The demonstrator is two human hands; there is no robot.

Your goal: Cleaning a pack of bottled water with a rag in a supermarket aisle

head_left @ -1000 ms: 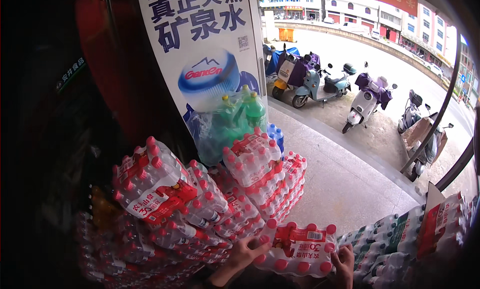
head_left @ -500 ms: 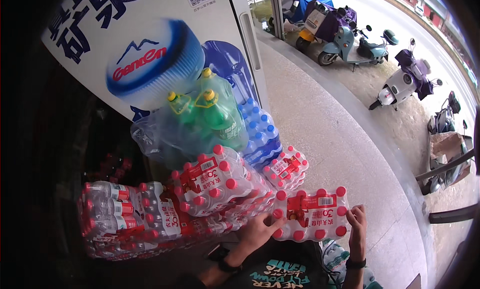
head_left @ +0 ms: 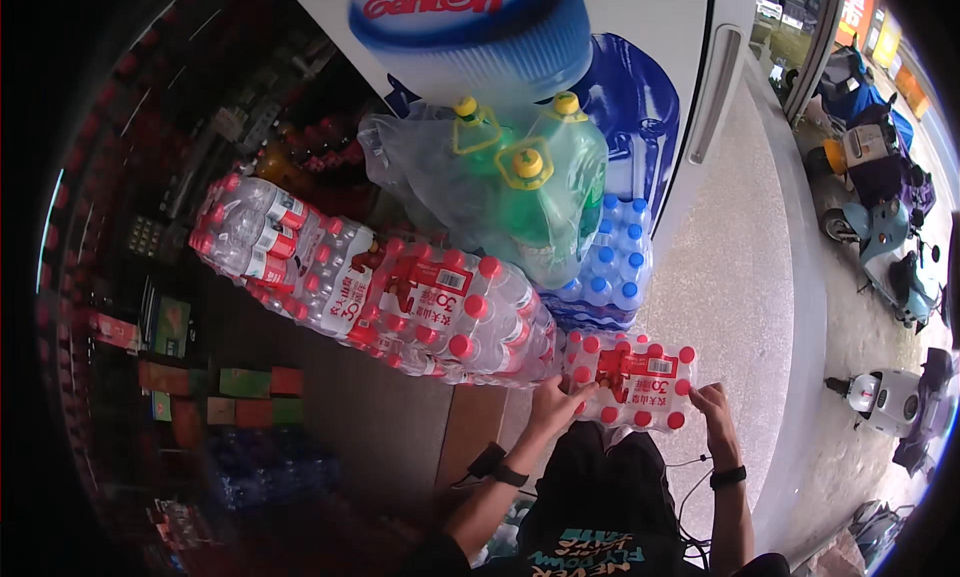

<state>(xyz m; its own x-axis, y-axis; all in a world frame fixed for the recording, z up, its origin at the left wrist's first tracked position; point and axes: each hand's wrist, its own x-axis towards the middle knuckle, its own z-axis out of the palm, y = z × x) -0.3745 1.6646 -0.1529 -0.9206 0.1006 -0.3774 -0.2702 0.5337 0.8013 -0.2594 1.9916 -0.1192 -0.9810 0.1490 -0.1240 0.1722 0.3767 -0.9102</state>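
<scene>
A shrink-wrapped pack of water bottles [head_left: 634,385] with red caps and a red-and-white label is held in front of me, caps facing up. My left hand [head_left: 560,405] grips its left end, and my right hand [head_left: 714,407] grips its right end, fingers bent around the edge. Just left of it, more red-capped bottle packs [head_left: 440,295] are stacked in a long row. Behind it stands a pack of blue-capped bottles [head_left: 607,260]. Whether the held pack rests on anything beneath is hidden.
Large green bottles with yellow caps [head_left: 530,202] stand in clear plastic behind the stack, against a white fridge [head_left: 690,192] with a printed front. Dark shelves of goods [head_left: 220,397] are at left. Scooters [head_left: 885,407] stand outside at right. Cables [head_left: 690,507] hang near my legs.
My view has swung left, showing more of the dark shop. The held pack is nearer the blue-capped pack and now covers most of the smaller red-capped pack behind it. Both hands keep their grip.
</scene>
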